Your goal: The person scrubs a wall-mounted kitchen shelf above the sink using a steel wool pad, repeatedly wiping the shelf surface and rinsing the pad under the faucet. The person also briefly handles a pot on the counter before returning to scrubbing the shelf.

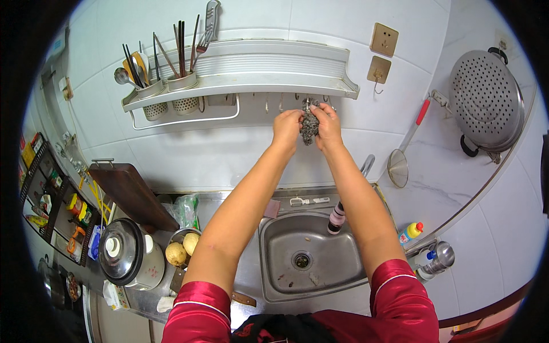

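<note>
A steel wool scourer (309, 124) is between my hands, up at the row of hooks beneath the wall shelf (257, 81). My left hand (286, 128) pinches its left side between thumb and fingers. On the other side, my right hand (328, 125) grips its upper right part. The scourer's top is right at one of the hooks; whether it hangs on that hook I cannot tell. Below my forearms lies the stainless steel sink (274, 257), with food scraps around its drain (302, 260). A white peeler (309, 201) rests on the sink's back ledge.
Perforated utensil cups (185, 105) with chopsticks hang on the shelf's left. A rice cooker (150, 261), wooden cutting board (128, 193) and potatoes (176, 254) crowd the left counter. A knife handle (243, 299) lies by the front edge. A skimmer (398, 168) and steamer (484, 98) hang at right.
</note>
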Tool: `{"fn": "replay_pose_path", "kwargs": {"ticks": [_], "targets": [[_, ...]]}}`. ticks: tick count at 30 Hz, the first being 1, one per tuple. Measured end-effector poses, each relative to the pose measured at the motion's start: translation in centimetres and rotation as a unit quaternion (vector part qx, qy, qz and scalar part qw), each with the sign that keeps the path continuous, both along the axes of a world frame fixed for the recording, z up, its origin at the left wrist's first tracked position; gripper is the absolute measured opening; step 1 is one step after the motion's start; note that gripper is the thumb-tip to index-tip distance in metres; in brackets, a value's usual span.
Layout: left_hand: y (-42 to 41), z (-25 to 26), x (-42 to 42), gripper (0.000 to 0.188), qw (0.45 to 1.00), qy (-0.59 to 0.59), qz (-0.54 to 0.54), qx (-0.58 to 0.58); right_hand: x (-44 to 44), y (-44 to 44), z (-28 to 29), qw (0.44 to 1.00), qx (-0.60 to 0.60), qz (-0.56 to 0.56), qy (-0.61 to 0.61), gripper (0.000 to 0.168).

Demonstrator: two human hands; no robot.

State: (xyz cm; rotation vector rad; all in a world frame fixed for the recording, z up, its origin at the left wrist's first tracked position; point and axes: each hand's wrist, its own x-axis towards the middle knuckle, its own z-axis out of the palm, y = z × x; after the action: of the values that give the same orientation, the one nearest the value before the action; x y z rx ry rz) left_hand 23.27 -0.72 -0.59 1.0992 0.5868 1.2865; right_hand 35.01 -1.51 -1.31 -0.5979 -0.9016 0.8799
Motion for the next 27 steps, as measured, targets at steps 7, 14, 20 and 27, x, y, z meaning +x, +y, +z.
{"fn": "replay_pose_path", "kwargs": {"ticks": [7,14,20,27], "targets": [[-1.1,0.8,-0.1,0.016,0.994,0.046,-0.062,-0.073,1.2,0.0,-0.8,0.964,0.034,-0.151,-0.218,0.014],[0.1,0.5,-0.6,0.011,0.986,-0.047,-0.134,-0.090,-0.3,-1.8,0.8,0.893,0.124,-0.249,-0.354,0.023],[0.3,-0.2,-0.2,0.010,0.986,-0.070,-0.136,-0.059,1.1,-1.3,2.1,0.827,0.108,-0.217,-0.507,0.029],[0.6,-0.7,-0.2,0.011,0.990,-0.085,-0.095,-0.058,1.8,-0.5,2.7,0.855,0.014,-0.123,-0.503,0.025]]}}
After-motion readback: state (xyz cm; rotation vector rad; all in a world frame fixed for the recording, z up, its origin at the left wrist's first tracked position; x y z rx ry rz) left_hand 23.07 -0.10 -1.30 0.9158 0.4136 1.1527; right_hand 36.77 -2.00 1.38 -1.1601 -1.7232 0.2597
